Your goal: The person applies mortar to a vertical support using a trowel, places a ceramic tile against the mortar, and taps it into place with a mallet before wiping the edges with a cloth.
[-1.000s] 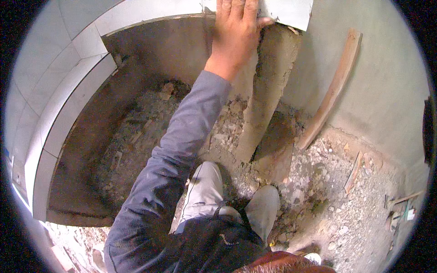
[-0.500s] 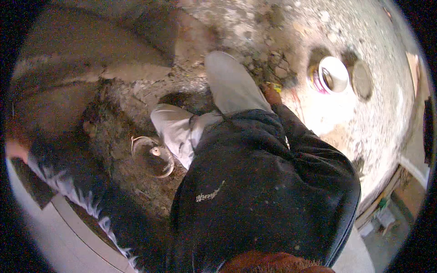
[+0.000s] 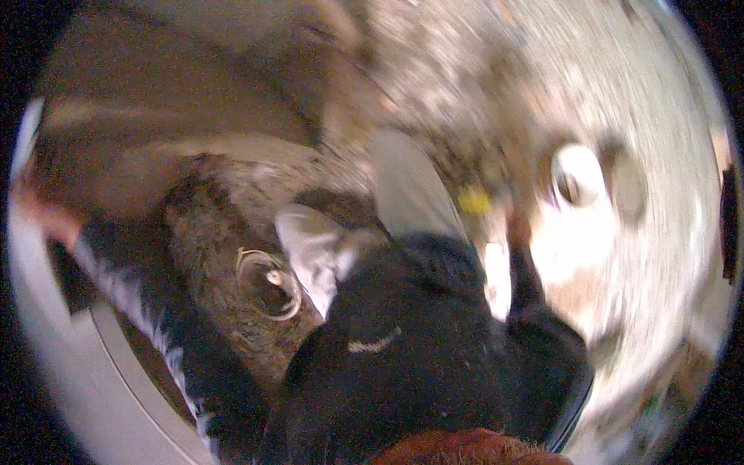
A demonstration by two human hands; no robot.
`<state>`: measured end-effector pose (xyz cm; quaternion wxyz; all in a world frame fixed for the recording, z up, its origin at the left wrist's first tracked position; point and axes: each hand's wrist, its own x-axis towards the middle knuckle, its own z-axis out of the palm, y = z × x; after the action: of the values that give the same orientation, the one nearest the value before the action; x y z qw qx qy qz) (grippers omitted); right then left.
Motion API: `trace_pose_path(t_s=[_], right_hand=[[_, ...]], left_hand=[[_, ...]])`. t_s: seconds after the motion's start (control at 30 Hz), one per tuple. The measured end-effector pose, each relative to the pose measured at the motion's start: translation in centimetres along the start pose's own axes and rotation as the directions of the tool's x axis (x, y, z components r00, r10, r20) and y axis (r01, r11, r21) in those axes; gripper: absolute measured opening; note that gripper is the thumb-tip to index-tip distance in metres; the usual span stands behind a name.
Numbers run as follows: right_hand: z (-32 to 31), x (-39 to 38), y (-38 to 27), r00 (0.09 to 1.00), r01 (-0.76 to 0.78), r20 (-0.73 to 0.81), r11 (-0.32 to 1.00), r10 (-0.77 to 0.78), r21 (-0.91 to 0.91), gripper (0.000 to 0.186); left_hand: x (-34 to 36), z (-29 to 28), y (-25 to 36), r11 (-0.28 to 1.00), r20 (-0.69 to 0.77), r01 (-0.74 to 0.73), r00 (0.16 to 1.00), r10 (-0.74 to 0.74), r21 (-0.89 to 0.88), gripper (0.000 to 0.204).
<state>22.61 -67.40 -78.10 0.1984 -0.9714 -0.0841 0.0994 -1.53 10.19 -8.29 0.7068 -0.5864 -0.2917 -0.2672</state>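
My left arm stretches out to the far left. My left hand (image 3: 56, 221) is smeared by motion beside a pale panel edge, and its fingers cannot be read. Past my raised knee, my right hand (image 3: 518, 229) is low over the brightly lit ground, blurred too. A small yellow thing (image 3: 474, 200) lies just left of it; its kind and whether the hand touches it cannot be made out. Right of that hand stands a white bucket (image 3: 577, 174) with something dark inside. A round container with a pale rim (image 3: 291, 310) sits on the dirt left of my legs.
Rough, stony ground (image 3: 434, 46) spreads ahead. A round grey disc-like thing (image 3: 628, 186) is right of the white bucket. A large brown sheet-like surface (image 3: 178, 85) covers the upper left. Pale curved panels (image 3: 101, 372) border the lower left.
The view has shifted, so the ground and buckets appear lower, with more blur. My right hand has moved rightward, away from the yellow thing it was right beside. My left arm stays outstretched.
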Motion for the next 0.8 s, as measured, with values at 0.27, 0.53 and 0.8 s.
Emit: trace_pose_path(t_s=[0.27,0.53,0.8], right_hand=[[-6.9,9.1,-15.7,0.999,-0.008,-0.017,0.683,0.03,0.73,0.03],[-33.8,4.8,-43.3,0.715,0.386,-0.52,-0.356,-0.468,0.851,0.028],[-45.9,-7.6,-67.4,-0.085,0.888,-0.928,-0.451,-0.363,0.095,0.035]], left_hand=[[4.1,-9.1,2.7,0.541,0.016,0.463,0.769,-0.639,-0.702,0.059],[3.1,-8.0,3.1,0.366,0.07,0.433,0.718,-0.692,-0.824,0.065],[2.7,-7.3,3.6,0.34,0.041,0.433,0.666,-0.745,-0.835,0.055]])
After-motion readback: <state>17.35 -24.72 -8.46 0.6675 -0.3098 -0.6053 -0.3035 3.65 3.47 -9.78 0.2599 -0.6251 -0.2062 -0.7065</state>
